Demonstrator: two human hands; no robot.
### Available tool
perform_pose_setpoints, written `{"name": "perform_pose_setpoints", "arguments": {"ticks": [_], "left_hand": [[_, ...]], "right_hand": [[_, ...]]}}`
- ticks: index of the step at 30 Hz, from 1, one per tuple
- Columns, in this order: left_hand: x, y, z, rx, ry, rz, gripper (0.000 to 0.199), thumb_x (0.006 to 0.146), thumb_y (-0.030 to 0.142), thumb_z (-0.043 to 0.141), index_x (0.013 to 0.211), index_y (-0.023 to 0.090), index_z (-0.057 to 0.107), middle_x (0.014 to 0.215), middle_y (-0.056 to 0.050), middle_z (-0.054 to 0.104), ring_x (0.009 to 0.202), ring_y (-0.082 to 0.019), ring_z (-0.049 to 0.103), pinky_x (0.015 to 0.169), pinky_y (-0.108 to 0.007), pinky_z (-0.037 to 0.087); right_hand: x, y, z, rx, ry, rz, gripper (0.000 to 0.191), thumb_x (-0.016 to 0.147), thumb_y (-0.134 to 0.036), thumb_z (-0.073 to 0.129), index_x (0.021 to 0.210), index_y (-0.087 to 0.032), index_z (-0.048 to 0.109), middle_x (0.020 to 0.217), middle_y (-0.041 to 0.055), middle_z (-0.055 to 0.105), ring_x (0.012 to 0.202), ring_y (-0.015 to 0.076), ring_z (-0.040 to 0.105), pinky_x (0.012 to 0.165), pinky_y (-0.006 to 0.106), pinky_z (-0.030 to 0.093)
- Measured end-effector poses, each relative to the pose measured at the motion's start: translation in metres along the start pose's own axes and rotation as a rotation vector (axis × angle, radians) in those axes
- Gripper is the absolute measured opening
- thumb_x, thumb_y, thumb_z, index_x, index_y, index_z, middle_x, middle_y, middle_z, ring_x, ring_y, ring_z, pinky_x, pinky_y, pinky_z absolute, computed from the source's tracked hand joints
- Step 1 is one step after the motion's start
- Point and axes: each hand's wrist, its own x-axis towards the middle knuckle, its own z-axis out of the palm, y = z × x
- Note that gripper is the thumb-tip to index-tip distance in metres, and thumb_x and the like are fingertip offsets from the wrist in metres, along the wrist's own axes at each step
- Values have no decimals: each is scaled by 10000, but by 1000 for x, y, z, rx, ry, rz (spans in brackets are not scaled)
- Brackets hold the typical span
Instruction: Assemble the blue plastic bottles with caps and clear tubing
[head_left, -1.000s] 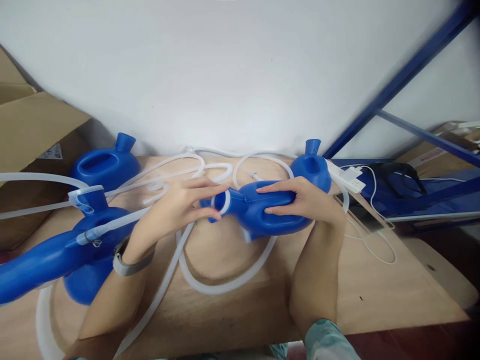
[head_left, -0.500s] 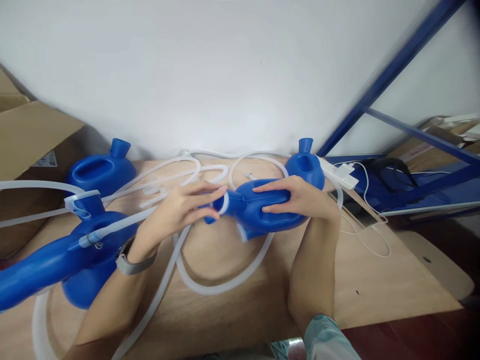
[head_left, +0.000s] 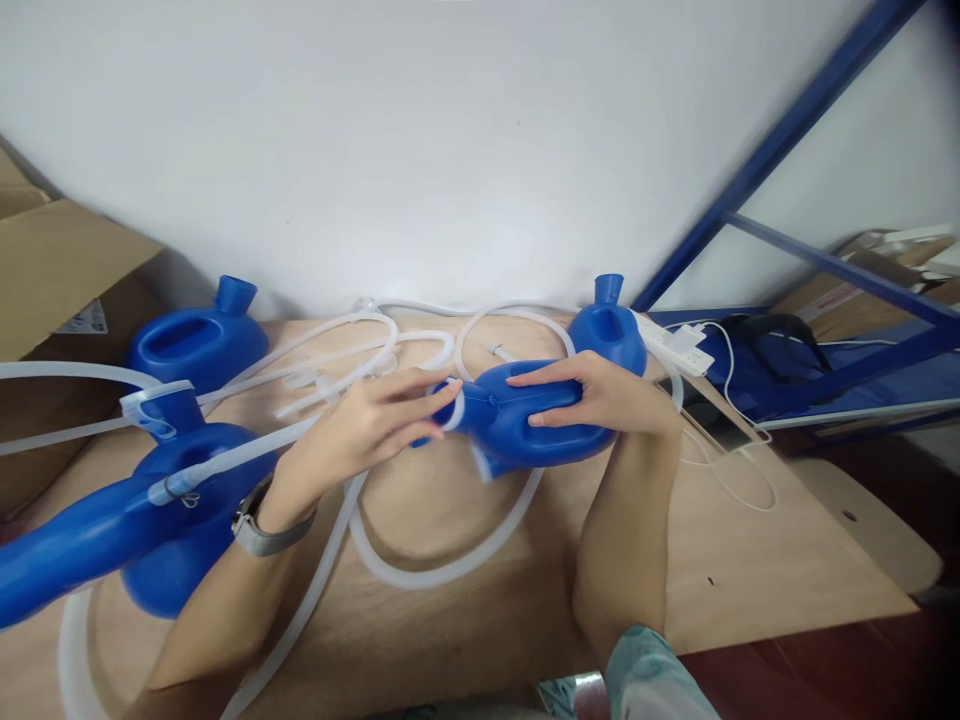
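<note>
My right hand [head_left: 611, 395] grips a blue plastic bottle [head_left: 499, 440] around its handle, with the thumb and fingers on either side of the handle opening. The bottle lies on its side above the table, its neck toward the left. My left hand [head_left: 382, 410] is closed on a small blue piece at the bottle's mouth, its fingertips by the white ring [head_left: 454, 406] there. That piece, perhaps a cap, is mostly hidden by the fingers. Beneath the bottle, a blue spout with a pale rim [head_left: 484, 465] shows. A grey watch band [head_left: 274, 540] is on my left wrist.
At left stand two more blue bottles [head_left: 232, 350], the nearer with a clear hose [head_left: 232, 455] beside a long blue part [head_left: 67, 550]. Another bottle [head_left: 611, 340] stands at the back right. Loose hoses cross the wooden table [head_left: 465, 630]. A power strip [head_left: 686, 355], phone [head_left: 712, 420] and cardboard box [head_left: 67, 270] are nearby.
My left fingers have shifted slightly around the bottle's mouth, and less of the small blue piece shows. The right hand's grip looks the same. The view has moved a little.
</note>
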Motion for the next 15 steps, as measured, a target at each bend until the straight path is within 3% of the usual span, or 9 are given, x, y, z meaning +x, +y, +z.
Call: {"name": "perform_pose_setpoints", "arguments": {"ticks": [6,9,13,15], "left_hand": [[0,-2,6,-114,-8,11,545,982,297,743,1514,296,622,1379,-128,729,1181,-256,757,1016,-344,633],[5,-1,10,-186,-6,-65,596,942,353,792,1512,307,622,1398,-104,731,1226,-269,741,1081,-374,601],[11,-5,14,-265,-159,-277,722,925,542,774,1558,267,564,1500,-126,660,1322,-320,682,1141,-456,552],[8,-14,20,-253,-275,-319,665,956,542,742,1529,238,594,1491,-137,665,1336,-324,669,1154,-458,534]], "right_hand": [[-5,0,-5,44,-56,62,572,817,-524,826,1339,-294,773,1316,4,786,1206,298,754,1104,379,578],[-18,-8,-7,27,-37,119,633,810,-548,831,1373,-268,757,1353,29,767,1227,327,743,1119,399,575],[-53,-13,-12,-80,25,264,639,816,-605,804,1381,-312,753,1336,15,776,1184,365,755,1083,466,609],[-76,-6,-16,-123,67,305,613,811,-607,804,1364,-346,763,1345,6,771,1196,381,748,1105,489,601]]}}
